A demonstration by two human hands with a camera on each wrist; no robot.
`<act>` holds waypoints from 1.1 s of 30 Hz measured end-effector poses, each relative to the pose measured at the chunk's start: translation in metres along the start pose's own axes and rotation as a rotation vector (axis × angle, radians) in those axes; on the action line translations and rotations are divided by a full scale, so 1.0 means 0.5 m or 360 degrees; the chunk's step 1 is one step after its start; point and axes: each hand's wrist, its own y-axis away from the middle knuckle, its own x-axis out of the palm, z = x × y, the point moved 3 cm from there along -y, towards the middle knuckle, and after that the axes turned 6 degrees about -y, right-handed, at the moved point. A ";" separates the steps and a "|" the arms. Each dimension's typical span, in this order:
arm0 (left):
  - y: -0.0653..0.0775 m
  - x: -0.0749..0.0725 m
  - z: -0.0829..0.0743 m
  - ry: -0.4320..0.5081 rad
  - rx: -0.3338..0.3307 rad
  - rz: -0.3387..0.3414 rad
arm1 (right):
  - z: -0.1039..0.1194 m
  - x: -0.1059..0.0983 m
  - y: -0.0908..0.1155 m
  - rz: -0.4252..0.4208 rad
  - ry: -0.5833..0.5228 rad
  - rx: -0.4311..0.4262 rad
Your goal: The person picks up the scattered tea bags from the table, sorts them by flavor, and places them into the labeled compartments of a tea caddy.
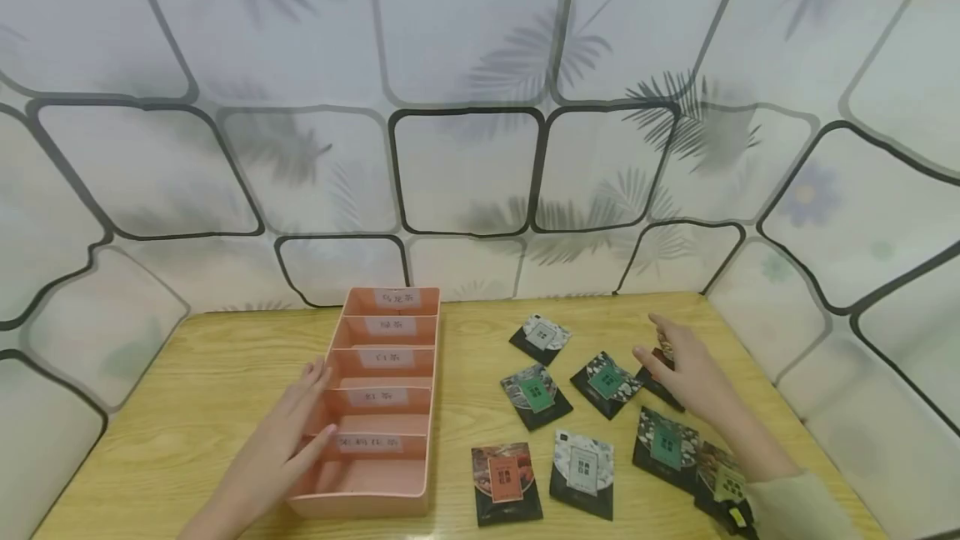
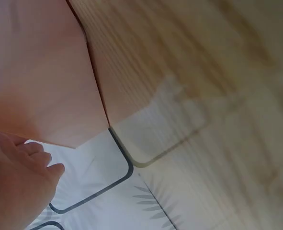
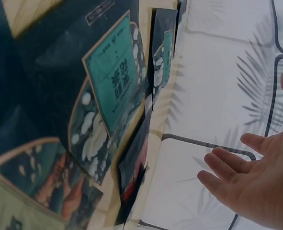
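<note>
Rests the left hand [image 1: 277,436], released and with fingers loosely extended, on the left rim of a long pink plastic five-compartment box [image 1: 360,508], at left on the pale wood-grain worktop [image 1: 195,394]. Shows next, going right, a flat red-labelled black packet [image 1: 507,483], near; a flat green-labelled black packet [image 1: 536,397] and a flat white-labelled packet [image 1: 541,338], farther off; then another white-labelled packet, near, and two more green-labelled. Holds out the right hand [image 1: 697,373], released, over a dark reddish packet [image 1: 663,392], partly hidden. Has a yellow-green-labelled black packet [image 1: 722,482] at near right.
</note>
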 end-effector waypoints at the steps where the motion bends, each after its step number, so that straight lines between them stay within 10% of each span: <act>1: 0.000 0.001 0.000 -0.0014 0.0000 0.0035 | 0.000 0.004 -0.001 0.0001 0.0000 -0.0010; 15: 0.009 -0.005 0.011 -0.0356 0.0395 0.0020 | -0.031 0.060 -0.023 0.0166 -0.0189 0.0110; 33: 0.013 0.003 -0.006 -0.0459 0.0404 0.0028 | -0.056 0.104 -0.046 0.0290 -0.0212 0.0135</act>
